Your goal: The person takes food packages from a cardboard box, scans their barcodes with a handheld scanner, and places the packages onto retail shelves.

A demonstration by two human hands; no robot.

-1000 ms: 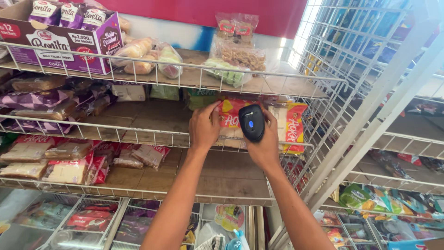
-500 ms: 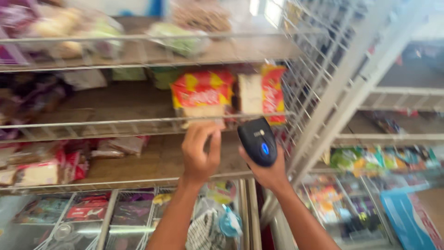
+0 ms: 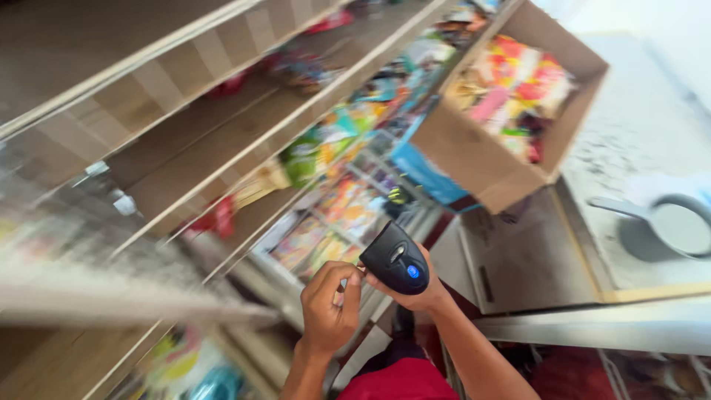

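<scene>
My right hand (image 3: 418, 295) grips a black handheld scanner (image 3: 395, 259) with a small blue light on its back. My left hand (image 3: 329, 307) is curled right beside it, fingertips touching the scanner's near edge; I cannot tell if it pinches anything small. Both hands hover low in the view, in front of wire-and-wood shelves (image 3: 244, 141) stocked with colourful snack packets (image 3: 326, 137). The view is tilted and blurred.
A cardboard box (image 3: 474, 159) full of bright snack packs sits at upper right. A grey pan with a handle (image 3: 666, 222) lies on a pale surface at right. More packets fill the low shelves (image 3: 337, 215). A red garment (image 3: 404, 381) shows at the bottom.
My head has swung down and tilted to the right. My left hand left the packets on the shelf and came back to the scanner, which my right hand still holds.
</scene>
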